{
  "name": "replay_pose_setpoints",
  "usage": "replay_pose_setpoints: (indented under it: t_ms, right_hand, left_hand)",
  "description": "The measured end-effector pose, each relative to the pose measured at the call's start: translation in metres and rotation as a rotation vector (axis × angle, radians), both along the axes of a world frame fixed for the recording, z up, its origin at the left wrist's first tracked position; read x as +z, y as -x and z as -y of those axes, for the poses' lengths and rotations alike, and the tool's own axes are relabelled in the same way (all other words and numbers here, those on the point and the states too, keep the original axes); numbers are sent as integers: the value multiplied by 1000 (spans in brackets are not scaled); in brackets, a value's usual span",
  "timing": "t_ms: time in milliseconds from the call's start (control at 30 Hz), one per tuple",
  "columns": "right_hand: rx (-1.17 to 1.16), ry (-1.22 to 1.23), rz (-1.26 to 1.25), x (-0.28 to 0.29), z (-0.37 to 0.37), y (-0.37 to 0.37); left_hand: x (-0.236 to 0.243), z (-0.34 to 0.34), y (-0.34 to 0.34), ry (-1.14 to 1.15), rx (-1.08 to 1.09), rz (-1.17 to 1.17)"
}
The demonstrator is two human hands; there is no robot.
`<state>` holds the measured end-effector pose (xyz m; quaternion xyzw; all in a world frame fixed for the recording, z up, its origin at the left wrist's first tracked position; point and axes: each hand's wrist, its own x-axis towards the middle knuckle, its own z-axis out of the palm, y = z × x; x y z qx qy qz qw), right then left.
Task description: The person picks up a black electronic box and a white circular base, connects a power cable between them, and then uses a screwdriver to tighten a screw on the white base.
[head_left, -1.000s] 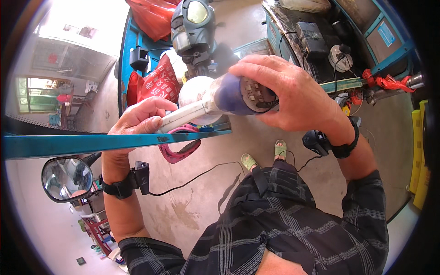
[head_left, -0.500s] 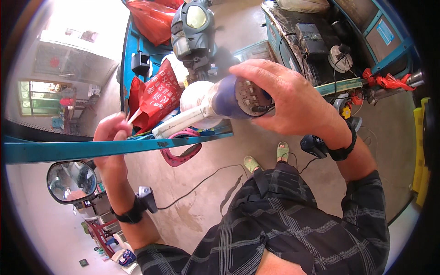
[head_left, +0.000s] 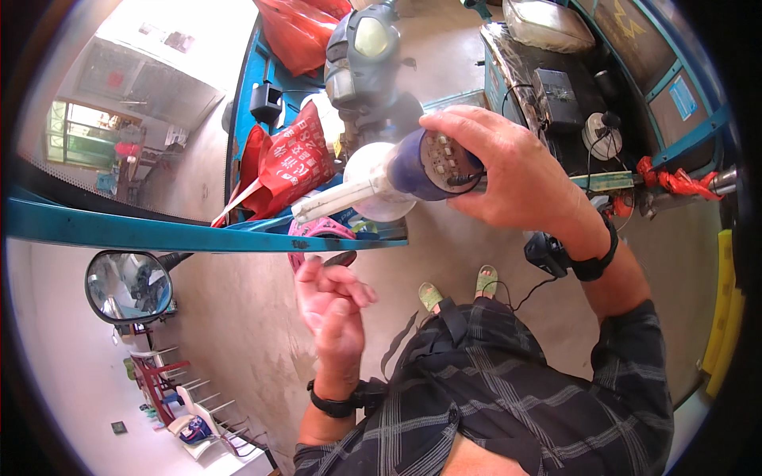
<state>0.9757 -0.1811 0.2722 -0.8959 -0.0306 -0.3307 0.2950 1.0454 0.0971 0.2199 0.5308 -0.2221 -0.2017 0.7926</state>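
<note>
My right hand (head_left: 516, 159) is wrapped round the rear of a purple-and-white megaphone (head_left: 417, 168), whose back panel carries buttons and a short dark cable. The megaphone's white handle (head_left: 333, 202) points to the left, and its white horn lies beneath. My left hand (head_left: 333, 301) is empty, fingers loosely bent and apart, just below a blue metal frame bar (head_left: 198, 236). Closest to it is a pink loop-shaped thing (head_left: 305, 234), partly behind the bar. A red printed plastic bag (head_left: 286, 170) with a white handle strap lies left of the megaphone.
The blue frame belongs to a vehicle with a headlamp unit (head_left: 365, 55) and a round mirror (head_left: 128, 285). Another red bag (head_left: 298, 32) sits at the far left. On the right, a workbench holds a black box (head_left: 558, 99) and a white cable reel (head_left: 601, 136).
My left hand has let go of the red bag's strap and moved right and down, toward my body. My right hand stays on the megaphone. The view has shifted slightly.
</note>
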Motion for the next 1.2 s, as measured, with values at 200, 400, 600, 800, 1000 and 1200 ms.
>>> replay_pose_setpoints:
  t_ms: [200, 400, 600, 800, 1000, 1200]
  right_hand:
    - [13, 6, -14, -1, 0, -1]
    - [13, 29, -52, 0, 0, 1]
    - [-26, 17, -96, 1, -3, 6]
    - [1, 13, -89, 6, -2, 7]
    - [144, 59, -17, 23, 7, 2]
    - [290, 35, -20, 28, 18, -5]
  left_hand:
    - [-14, 47, 7, -80, -125, -95]
    - [-12, 102, -19, 128, 71, -244]
    - [0, 113, -23, 108, 80, -324]
    - [-7, 115, -28, 104, 162, -298]
    - [16, 120, -26, 159, 294, -160]
    - [23, 124, -20, 208, 431, -175]
